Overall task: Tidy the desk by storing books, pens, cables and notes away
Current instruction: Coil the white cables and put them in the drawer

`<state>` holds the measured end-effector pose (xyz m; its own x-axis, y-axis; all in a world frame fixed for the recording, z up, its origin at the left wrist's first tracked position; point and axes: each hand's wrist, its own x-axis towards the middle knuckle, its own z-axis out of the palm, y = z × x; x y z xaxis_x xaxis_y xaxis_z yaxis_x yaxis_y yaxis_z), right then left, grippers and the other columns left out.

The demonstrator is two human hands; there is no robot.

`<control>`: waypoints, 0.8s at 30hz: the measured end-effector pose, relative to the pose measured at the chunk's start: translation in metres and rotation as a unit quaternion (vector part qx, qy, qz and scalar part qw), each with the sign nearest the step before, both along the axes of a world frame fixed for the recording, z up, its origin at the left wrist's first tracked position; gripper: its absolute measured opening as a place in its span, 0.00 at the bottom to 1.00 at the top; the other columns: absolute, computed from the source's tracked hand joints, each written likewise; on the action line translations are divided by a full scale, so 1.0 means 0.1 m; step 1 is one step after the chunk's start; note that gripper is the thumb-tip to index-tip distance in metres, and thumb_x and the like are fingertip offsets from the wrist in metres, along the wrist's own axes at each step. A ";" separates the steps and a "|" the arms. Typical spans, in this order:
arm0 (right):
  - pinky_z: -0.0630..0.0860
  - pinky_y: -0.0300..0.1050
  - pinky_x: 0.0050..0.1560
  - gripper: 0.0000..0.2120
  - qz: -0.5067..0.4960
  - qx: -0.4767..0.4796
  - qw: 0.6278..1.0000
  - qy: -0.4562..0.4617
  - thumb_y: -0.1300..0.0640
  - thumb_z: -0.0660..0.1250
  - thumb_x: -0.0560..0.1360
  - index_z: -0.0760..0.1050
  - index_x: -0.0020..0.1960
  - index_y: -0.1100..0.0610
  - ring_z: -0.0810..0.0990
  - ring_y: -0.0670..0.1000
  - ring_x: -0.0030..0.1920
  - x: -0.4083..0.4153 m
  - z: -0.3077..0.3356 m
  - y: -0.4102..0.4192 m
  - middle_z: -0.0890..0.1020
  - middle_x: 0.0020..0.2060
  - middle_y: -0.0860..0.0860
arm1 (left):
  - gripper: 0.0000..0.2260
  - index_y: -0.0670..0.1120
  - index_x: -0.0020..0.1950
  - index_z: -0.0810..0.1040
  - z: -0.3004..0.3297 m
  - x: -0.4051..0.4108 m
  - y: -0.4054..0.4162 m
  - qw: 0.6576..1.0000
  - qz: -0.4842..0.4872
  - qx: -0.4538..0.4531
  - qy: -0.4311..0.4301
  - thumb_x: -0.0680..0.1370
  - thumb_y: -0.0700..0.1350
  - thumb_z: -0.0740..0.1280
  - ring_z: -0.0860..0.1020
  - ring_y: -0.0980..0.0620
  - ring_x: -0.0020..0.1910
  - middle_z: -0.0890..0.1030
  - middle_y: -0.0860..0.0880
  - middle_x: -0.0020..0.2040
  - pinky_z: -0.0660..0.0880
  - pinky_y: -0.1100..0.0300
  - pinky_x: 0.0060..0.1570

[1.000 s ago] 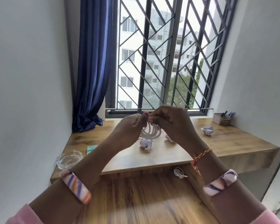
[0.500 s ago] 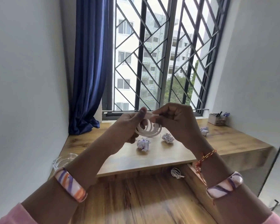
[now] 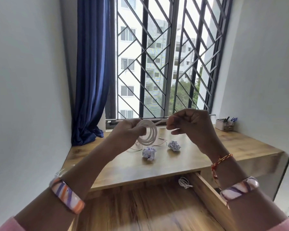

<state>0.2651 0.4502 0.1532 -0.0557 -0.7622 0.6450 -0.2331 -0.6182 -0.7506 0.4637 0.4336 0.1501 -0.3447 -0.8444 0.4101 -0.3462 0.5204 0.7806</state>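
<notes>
A white cable [image 3: 148,134] hangs coiled in several loops above the wooden desk [image 3: 198,152]. My left hand [image 3: 129,130] grips the top of the coil. My right hand [image 3: 188,124] pinches the cable's free end, pulled out to the right of the coil. Two crumpled paper balls [image 3: 149,153] [image 3: 173,145] lie on the desk below my hands. A thin loose cable [image 3: 158,143] trails on the desk behind them. Another coiled white cable [image 3: 184,182] lies in the open drawer [image 3: 207,192] under the desk.
A pen holder [image 3: 224,124] with pens stands at the desk's back right by the wall. A glass dish [image 3: 61,171] sits at the desk's left edge, mostly behind my left arm. A blue curtain [image 3: 92,72] hangs at the back left by the barred window.
My hands have moved apart: the right hand has drawn the cable's end out to the right while the left keeps the coil. The view has shifted slightly.
</notes>
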 end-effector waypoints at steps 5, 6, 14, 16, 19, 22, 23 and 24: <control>0.80 0.45 0.32 0.04 -0.016 0.018 0.993 -0.114 0.60 0.70 0.70 0.80 0.37 0.53 0.81 0.43 0.33 0.20 -0.12 -0.08 0.82 0.29 0.46 | 0.09 0.39 0.48 0.78 0.08 -0.03 0.09 0.929 -0.192 0.221 0.226 0.72 0.33 0.60 0.75 0.55 0.31 0.78 0.46 0.37 0.76 0.65 0.31; 0.80 0.46 0.32 0.03 -0.009 0.017 0.992 -0.122 0.60 0.70 0.71 0.80 0.38 0.54 0.80 0.43 0.33 0.29 -0.18 -0.09 0.82 0.30 0.46 | 0.10 0.39 0.46 0.76 0.07 -0.05 0.12 0.909 -0.205 0.251 0.264 0.74 0.32 0.57 0.75 0.55 0.29 0.77 0.46 0.35 0.76 0.64 0.29; 0.75 0.44 0.36 0.10 0.156 0.026 0.978 -0.135 0.66 0.70 0.63 0.82 0.39 0.53 0.78 0.49 0.36 0.57 -0.45 -0.04 0.82 0.33 0.51 | 0.11 0.40 0.38 0.76 -0.05 -0.29 0.25 0.930 -0.127 0.218 0.266 0.73 0.33 0.56 0.70 0.55 0.20 0.74 0.49 0.23 0.69 0.66 0.20; 0.78 0.43 0.40 0.18 0.251 0.056 0.957 -0.136 0.68 0.70 0.64 0.80 0.50 0.52 0.81 0.49 0.41 0.53 -0.41 -0.02 0.83 0.40 0.51 | 0.12 0.42 0.35 0.76 -0.03 -0.28 0.23 0.937 -0.103 0.214 0.257 0.72 0.33 0.55 0.68 0.55 0.19 0.72 0.49 0.22 0.65 0.67 0.20; 0.79 0.45 0.47 0.20 0.302 0.117 0.946 -0.034 0.66 0.68 0.68 0.79 0.55 0.49 0.81 0.49 0.47 0.43 -0.29 0.02 0.83 0.46 0.50 | 0.10 0.42 0.36 0.74 0.02 -0.21 0.21 0.943 -0.078 0.238 0.221 0.71 0.33 0.56 0.68 0.55 0.19 0.72 0.49 0.24 0.63 0.69 0.21; 0.79 0.50 0.46 0.11 0.228 0.144 0.961 -0.065 0.65 0.62 0.76 0.79 0.52 0.54 0.82 0.50 0.46 0.29 -0.14 0.04 0.83 0.47 0.51 | 0.08 0.42 0.36 0.72 0.04 -0.16 0.17 0.962 -0.013 0.215 0.170 0.72 0.33 0.57 0.66 0.54 0.20 0.70 0.47 0.27 0.62 0.68 0.22; 0.79 0.49 0.43 0.10 0.184 0.128 0.964 -0.146 0.64 0.60 0.77 0.78 0.51 0.56 0.82 0.50 0.44 0.27 -0.09 0.05 0.83 0.45 0.51 | 0.09 0.43 0.34 0.71 0.04 -0.16 0.14 0.966 0.018 0.195 0.166 0.72 0.33 0.58 0.65 0.54 0.20 0.69 0.47 0.26 0.61 0.68 0.22; 0.79 0.48 0.39 0.09 0.127 0.085 0.962 -0.226 0.63 0.60 0.78 0.78 0.48 0.55 0.82 0.50 0.40 0.25 -0.07 0.06 0.83 0.41 0.51 | 0.10 0.43 0.32 0.71 0.04 -0.16 0.11 0.969 0.049 0.176 0.168 0.73 0.34 0.58 0.64 0.54 0.20 0.69 0.48 0.24 0.60 0.68 0.22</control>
